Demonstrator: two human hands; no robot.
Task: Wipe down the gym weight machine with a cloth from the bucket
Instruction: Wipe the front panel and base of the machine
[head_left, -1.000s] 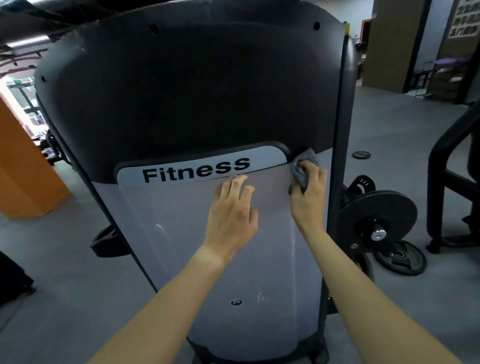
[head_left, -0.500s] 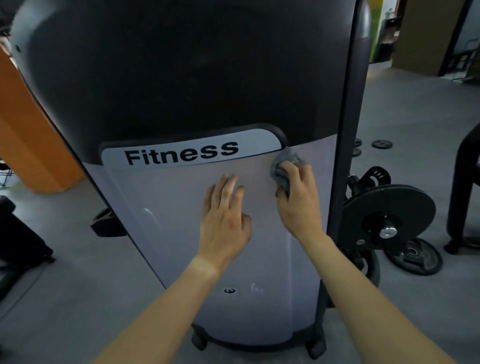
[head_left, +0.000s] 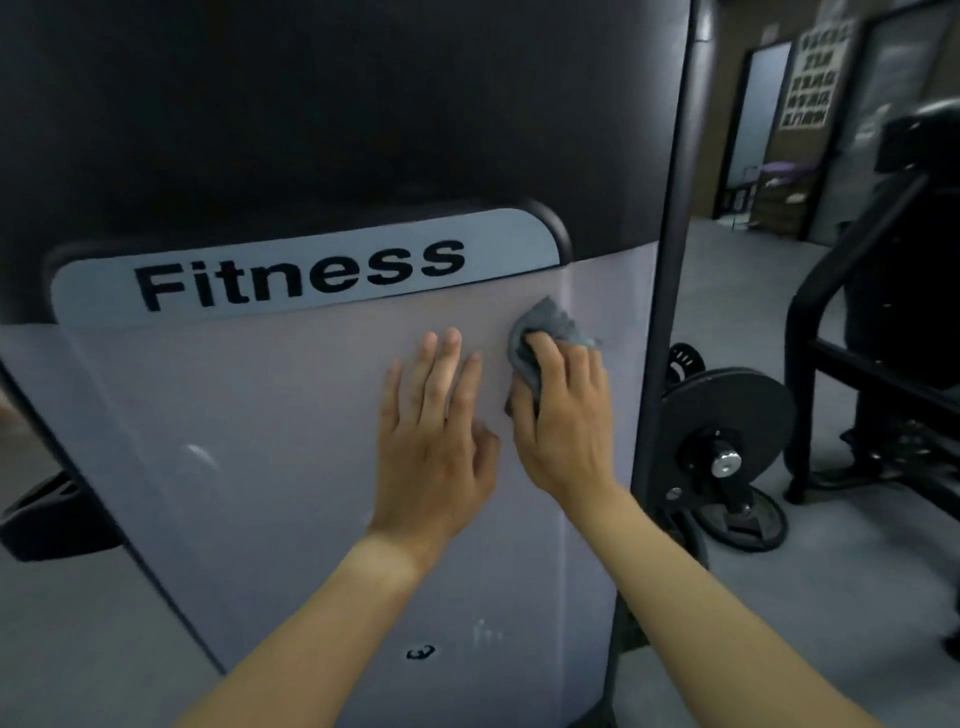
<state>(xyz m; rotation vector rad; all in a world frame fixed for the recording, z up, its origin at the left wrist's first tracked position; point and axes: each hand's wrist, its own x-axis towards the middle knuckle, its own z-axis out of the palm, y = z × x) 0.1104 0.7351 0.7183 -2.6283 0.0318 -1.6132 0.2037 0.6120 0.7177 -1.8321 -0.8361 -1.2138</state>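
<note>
The weight machine's shroud fills the view: a dark upper cover and a pale grey lower panel (head_left: 270, 467) under a "Fitness" label (head_left: 301, 278). My right hand (head_left: 563, 421) grips a bunched grey cloth (head_left: 545, 325) and presses it against the panel just below the label's right end. My left hand (head_left: 436, 431) lies flat on the panel right beside it, fingers straight and pointing up. No bucket is in view.
A black upright post (head_left: 662, 312) runs down the shroud's right edge. Behind it, black weight plates (head_left: 727, 431) hang on a peg, with another plate on the floor. A black machine frame (head_left: 852, 322) stands at the right. Grey floor lies all around.
My right hand has slid the cloth down from the label's right corner onto the grey panel. My left hand moved down a little with it. The camera came closer to the machine.
</note>
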